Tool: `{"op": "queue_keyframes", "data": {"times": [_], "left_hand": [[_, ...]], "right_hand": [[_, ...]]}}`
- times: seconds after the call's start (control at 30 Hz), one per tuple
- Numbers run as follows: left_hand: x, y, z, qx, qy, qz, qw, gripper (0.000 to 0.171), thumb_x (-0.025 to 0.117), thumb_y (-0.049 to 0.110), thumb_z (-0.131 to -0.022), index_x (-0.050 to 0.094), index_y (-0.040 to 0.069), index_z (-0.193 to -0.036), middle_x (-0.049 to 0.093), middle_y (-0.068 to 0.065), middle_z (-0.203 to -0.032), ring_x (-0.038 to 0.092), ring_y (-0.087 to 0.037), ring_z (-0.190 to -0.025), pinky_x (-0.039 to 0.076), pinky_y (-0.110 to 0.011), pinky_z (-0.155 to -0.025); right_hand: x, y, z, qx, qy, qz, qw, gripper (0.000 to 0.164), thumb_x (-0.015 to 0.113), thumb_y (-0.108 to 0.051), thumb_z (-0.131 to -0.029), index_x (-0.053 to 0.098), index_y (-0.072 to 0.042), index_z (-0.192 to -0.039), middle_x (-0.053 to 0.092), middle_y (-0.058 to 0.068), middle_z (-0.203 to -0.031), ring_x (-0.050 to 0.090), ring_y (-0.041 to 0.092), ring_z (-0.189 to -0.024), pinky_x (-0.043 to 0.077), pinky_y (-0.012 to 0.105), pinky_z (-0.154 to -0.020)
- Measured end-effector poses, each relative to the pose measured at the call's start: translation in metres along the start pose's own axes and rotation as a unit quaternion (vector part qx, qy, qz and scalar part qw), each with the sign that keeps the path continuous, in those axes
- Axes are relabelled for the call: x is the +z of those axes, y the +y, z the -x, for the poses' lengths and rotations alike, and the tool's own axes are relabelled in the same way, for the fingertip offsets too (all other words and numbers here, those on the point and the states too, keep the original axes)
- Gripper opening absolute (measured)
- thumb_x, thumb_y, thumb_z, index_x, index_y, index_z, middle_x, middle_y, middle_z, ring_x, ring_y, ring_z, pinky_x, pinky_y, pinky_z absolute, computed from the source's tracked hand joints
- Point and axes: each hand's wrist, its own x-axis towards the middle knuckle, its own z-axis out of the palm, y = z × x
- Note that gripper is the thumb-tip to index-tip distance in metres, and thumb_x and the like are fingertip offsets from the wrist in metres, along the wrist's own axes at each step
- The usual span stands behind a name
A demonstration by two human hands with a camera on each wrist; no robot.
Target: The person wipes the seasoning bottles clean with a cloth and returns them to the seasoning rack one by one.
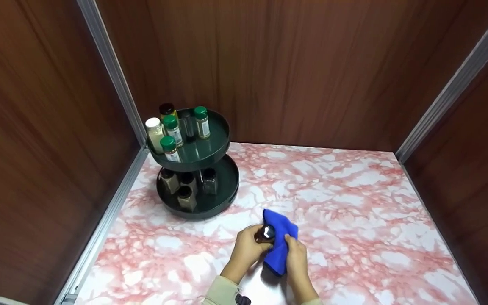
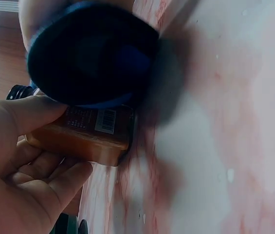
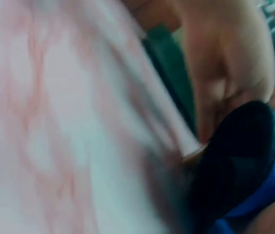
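Observation:
In the head view my left hand (image 1: 244, 248) grips a small spice jar with a dark cap (image 1: 268, 231), low over the front of the table. The left wrist view shows the jar (image 2: 81, 144) lying sideways between thumb and fingers, with orange-brown contents and a barcode label. My right hand (image 1: 297, 256) pinches a blue cloth (image 1: 285, 226) with a dark edge and holds it against the jar's side. From the left wrist the folded cloth (image 2: 93, 53) covers part of the label. In the right wrist view the cloth (image 3: 242, 156) hides most of the jar.
A dark green two-tier round rack (image 1: 214, 148) stands at the back left. Its upper tier bears several green-capped jars (image 1: 201, 120), a white-capped jar (image 1: 155, 133) and a dark-capped one. Several dark-capped jars (image 1: 187, 199) stand on the lower tier. Brown panels (image 1: 303, 72) enclose the marbled table (image 1: 354, 203).

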Motion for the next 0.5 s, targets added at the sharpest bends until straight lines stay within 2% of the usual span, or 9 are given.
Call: {"op": "queue_keyframes", "data": {"times": [0.13,0.27,0.33,0.5], "left_hand": [[0.003,0.002,0.000,0.007,-0.005,-0.002,1.0000,0.045,0.091,0.005,-0.070,0.076,0.006,-0.112,0.074,-0.008,-0.110,0.068,-0.020,-0.105,0.055,-0.038,-0.094],[0.003,0.002,-0.001,0.011,-0.005,-0.012,0.9999,0.042,0.089,0.003,-0.069,0.076,0.007,-0.109,0.075,-0.006,-0.104,0.066,-0.013,-0.096,0.054,-0.035,-0.091],[0.002,0.002,-0.001,0.012,-0.002,-0.013,0.9998,0.042,0.088,0.002,-0.068,0.076,0.007,-0.108,0.075,-0.008,-0.104,0.065,-0.011,-0.095,0.054,-0.035,-0.090],[0.001,-0.001,0.000,0.019,0.008,-0.024,0.9995,0.042,0.088,0.005,-0.069,0.076,0.009,-0.109,0.075,-0.011,-0.107,0.068,-0.015,-0.097,0.056,-0.035,-0.090]], "right_hand": [[-0.007,-0.021,0.014,0.017,0.003,-0.026,1.000,0.037,0.052,-0.026,-0.102,0.061,0.009,-0.111,0.069,0.007,-0.088,0.065,0.016,-0.077,0.056,0.027,-0.072],[-0.005,-0.041,0.013,0.008,-0.012,-0.068,0.998,0.036,0.052,-0.026,-0.104,0.060,0.008,-0.113,0.069,0.006,-0.087,0.067,0.018,-0.078,0.057,0.031,-0.073],[0.000,-0.038,0.005,-0.008,-0.015,-0.071,0.997,0.036,0.051,-0.026,-0.104,0.062,0.008,-0.113,0.070,0.006,-0.090,0.066,0.017,-0.081,0.057,0.030,-0.076],[0.010,-0.006,-0.008,-0.025,0.012,-0.005,1.000,0.036,0.053,-0.029,-0.103,0.068,0.004,-0.107,0.069,0.004,-0.092,0.062,0.012,-0.085,0.051,0.024,-0.078]]}}
